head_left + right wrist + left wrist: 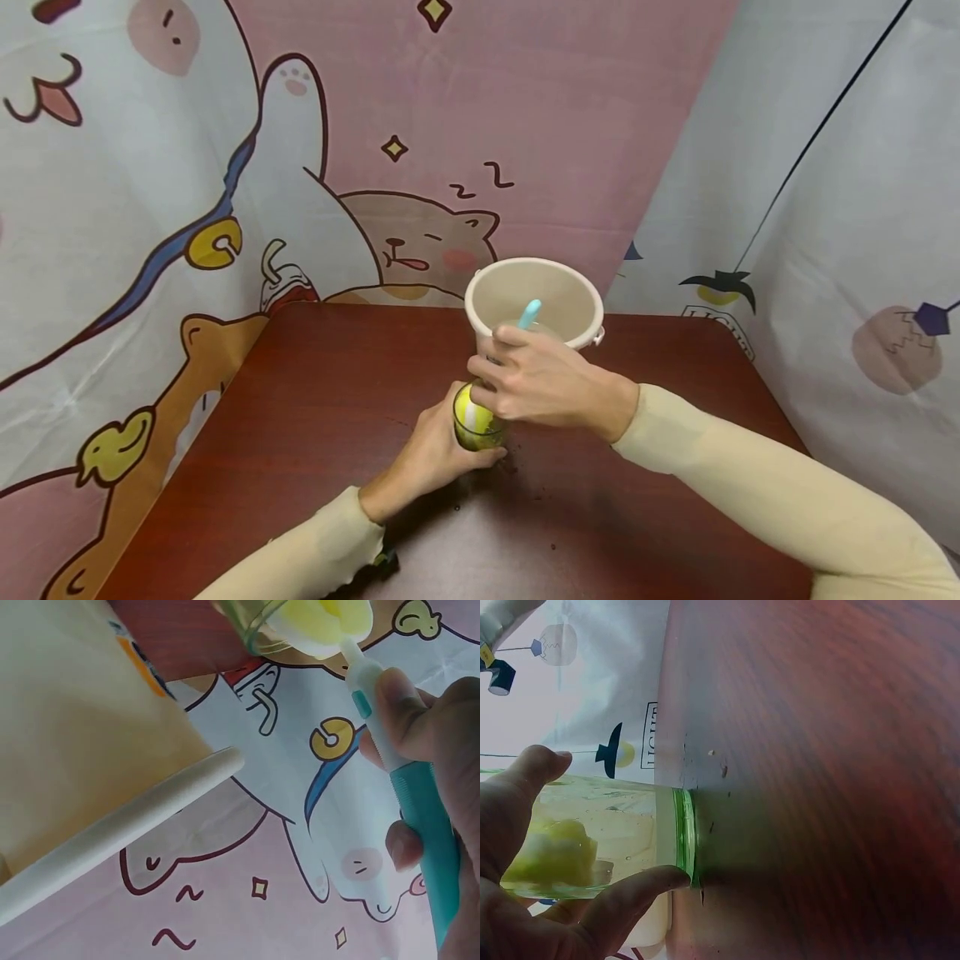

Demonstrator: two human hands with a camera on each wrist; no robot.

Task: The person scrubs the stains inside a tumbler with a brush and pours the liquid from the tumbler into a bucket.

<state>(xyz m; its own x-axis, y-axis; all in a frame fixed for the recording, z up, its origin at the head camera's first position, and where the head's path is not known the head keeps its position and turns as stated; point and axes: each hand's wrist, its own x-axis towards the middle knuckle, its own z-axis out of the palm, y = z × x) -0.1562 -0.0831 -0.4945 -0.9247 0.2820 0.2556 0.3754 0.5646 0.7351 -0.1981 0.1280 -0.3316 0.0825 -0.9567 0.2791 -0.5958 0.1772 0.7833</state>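
The 2 grips are both loaded: the left grip (437, 438) curls round a green-tinted glass (634, 825), thumb and fingers on opposite walls, and the right grip (536, 383) wraps the handle of a teal-and-white brush (426, 825), whose yellow sponge head (322, 626) sits in the glass, just under the right grip. A wet wall could let the glass twist or slide from the left grip; a hard sideways push with the brush could tip it, or swing the right grip into the pale bucket (566, 296) just beyond. The glass's base probably meets the desk (337, 375) below the left grip, though contact is unclear. The right grip hides the bucket's lower part; the right wrist view cuts off the sponge head.
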